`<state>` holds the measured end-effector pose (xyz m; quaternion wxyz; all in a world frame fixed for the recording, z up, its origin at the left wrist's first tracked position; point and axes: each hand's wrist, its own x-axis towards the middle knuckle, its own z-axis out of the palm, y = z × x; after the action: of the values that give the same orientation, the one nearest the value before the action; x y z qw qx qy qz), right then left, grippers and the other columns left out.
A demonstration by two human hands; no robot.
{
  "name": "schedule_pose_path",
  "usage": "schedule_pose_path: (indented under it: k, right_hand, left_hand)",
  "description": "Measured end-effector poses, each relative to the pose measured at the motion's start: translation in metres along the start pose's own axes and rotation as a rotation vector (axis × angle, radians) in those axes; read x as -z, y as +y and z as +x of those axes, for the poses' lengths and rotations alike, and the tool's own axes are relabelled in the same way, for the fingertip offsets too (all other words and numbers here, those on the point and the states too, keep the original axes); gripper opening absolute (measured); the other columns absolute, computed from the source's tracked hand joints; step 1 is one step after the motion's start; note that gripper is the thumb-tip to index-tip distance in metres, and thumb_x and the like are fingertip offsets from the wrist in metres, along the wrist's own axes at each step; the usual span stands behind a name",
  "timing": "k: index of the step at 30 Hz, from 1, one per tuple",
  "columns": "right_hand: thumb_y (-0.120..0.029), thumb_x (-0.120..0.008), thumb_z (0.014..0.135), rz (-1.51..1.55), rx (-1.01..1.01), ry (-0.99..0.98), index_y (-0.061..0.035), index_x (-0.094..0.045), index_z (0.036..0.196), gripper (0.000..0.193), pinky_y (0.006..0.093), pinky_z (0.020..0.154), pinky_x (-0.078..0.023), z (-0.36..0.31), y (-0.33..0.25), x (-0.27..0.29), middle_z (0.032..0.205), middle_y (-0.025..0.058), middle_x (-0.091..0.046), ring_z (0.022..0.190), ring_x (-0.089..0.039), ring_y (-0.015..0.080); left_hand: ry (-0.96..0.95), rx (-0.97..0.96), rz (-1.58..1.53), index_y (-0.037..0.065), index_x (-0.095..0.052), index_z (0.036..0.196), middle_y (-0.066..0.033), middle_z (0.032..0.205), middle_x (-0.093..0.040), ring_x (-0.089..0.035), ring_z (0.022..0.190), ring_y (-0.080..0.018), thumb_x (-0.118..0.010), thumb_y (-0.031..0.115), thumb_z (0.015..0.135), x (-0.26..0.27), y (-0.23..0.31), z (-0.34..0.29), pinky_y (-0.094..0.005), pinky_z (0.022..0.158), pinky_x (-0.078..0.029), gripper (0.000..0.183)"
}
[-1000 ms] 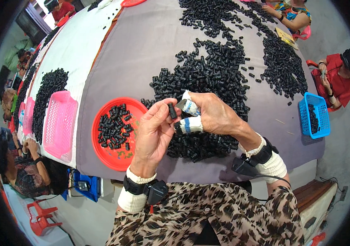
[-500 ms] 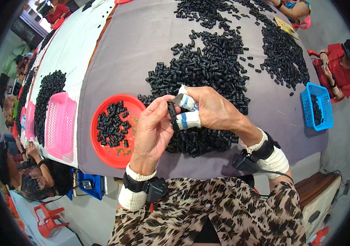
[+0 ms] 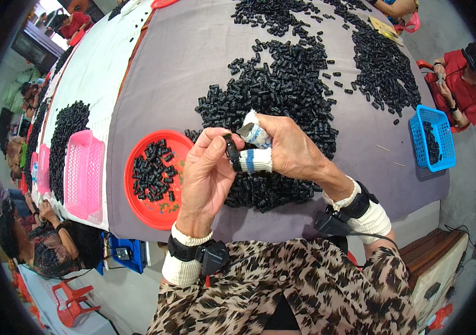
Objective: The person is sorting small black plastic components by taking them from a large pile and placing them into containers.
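My left hand [image 3: 207, 173] pinches a small black plastic piece [image 3: 231, 148] upright between thumb and fingertips. Close beside it, my right hand [image 3: 288, 142] is closed around a small blade [image 3: 245, 130], whose grey metal shows by the thumb. White cloth finger covers [image 3: 256, 161] with blue marks wrap my right thumb and a finger, and the covered finger meets the black piece. The blade's grip is hidden in the hand. Both hands are held above the near edge of a big heap of black pieces [image 3: 271, 84] on a grey-covered table [image 3: 159, 84].
Left of my hands is a red round tray [image 3: 137, 212] with black pieces and green scraps. Further left stands a pink basket [image 3: 84, 173]; at the right, a blue basket [image 3: 436, 145] holds black pieces. Another heap [image 3: 383, 70] lies far right. Co-workers sit along both sides.
The black piece has turned in my left fingers, so its end now shows. My right hand's blade has drawn slightly up and away from it.
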<state>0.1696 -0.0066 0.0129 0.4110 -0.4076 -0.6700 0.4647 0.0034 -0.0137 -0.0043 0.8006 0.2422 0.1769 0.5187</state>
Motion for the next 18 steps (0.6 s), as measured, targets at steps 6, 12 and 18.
schedule_pose_path:
  k: [6, 12, 18]
  right_hand:
    - [-0.018, -0.071, 0.071, -0.031, 0.061, 0.081, 0.0003, -0.055, 0.083, 0.026, 0.0269, 0.052, -0.042, -0.008, 0.000, -0.003, 0.063, 0.0057, -0.056, 0.058, -0.050, 0.0085]
    - [-0.016, -0.071, 0.072, -0.072, 0.037, 0.094, -0.0004, -0.056, 0.085, 0.026, 0.0262, 0.051, -0.042, -0.010, 0.004, 0.000, 0.063, 0.0047, -0.056, 0.057, -0.050, 0.0075]
    - [-0.017, -0.072, 0.071, -0.134, 0.085, 0.096, -0.0009, -0.054, 0.085, 0.028, 0.0260, 0.050, -0.042, -0.014, 0.001, -0.001, 0.063, 0.0044, -0.057, 0.057, -0.049, 0.0072]
  left_hand:
    - [0.031, -0.006, 0.050, -0.002, -0.054, 0.110, -0.0061, 0.091, -0.061, -0.058, 0.086, -0.0114, -0.055, 0.012, 0.088, -0.002, -0.003, 0.000, -0.0234, 0.077, -0.048, 0.026]
    - [0.055, 0.038, 0.100, -0.002, -0.055, 0.110, -0.0032, 0.087, -0.060, -0.058, 0.082, -0.0079, -0.056, 0.013, 0.088, -0.006, -0.003, -0.001, -0.0177, 0.067, -0.046, 0.026]
    - [0.156, 0.034, 0.192, 0.001, -0.058, 0.103, -0.0004, 0.085, -0.060, -0.057, 0.077, -0.0065, -0.056, 0.015, 0.088, -0.009, -0.005, -0.002, -0.0177, 0.063, -0.044, 0.021]
